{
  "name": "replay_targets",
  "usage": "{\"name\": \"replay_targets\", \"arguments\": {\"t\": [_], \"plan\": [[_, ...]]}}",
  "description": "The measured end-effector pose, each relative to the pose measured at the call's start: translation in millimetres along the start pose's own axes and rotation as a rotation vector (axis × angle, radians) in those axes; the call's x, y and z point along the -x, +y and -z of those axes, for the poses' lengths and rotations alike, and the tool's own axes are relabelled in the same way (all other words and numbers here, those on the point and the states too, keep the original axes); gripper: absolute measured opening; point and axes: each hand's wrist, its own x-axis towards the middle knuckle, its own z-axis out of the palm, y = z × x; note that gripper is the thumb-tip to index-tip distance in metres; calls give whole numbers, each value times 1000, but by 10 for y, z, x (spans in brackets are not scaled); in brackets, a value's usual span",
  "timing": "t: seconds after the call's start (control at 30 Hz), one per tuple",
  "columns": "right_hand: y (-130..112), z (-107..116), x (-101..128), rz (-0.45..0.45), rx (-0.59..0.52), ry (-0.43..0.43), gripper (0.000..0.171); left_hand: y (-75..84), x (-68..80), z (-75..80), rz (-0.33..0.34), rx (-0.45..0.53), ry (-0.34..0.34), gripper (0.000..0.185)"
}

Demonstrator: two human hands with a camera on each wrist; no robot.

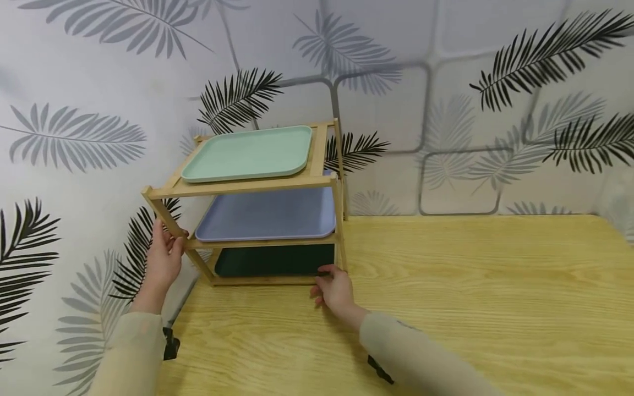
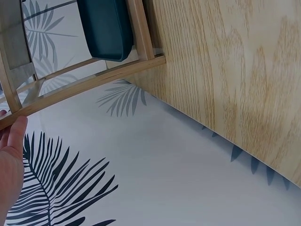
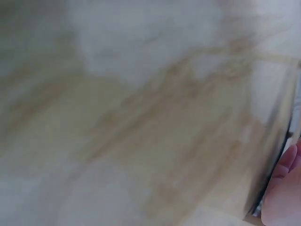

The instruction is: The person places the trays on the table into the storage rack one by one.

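Observation:
A three-tier wooden rack stands on the table at the left, by the wall. On its top tier lies a mint-green tray, on the middle one a lavender tray, and on the lowest a dark green tray. My left hand grips the rack's left front post at the middle tier; the left wrist view shows the hand at the wooden post. At the bottom right front corner, my right hand holds the lower rail with bent fingers. Blur hides its exact grip in the right wrist view.
The wood-grain table extends to the right of the rack. A wall covering with leaf prints rises behind and to the left. The table's left edge runs close to the rack.

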Motion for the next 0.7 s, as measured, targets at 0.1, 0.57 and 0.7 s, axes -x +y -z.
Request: {"name": "replay_targets", "arguments": {"t": [0.1, 0.57, 0.7], "plan": [[-86, 22, 92, 21, -44, -74, 27, -7, -1, 17, 6, -1, 18, 59], [-506, 799, 566, 18, -40, -283, 37, -46, -49, 13, 63, -10, 69, 58], [-531, 1179, 637, 25, -7, -249, 43, -28, -45, -21, 144, 46, 88, 59]]}}
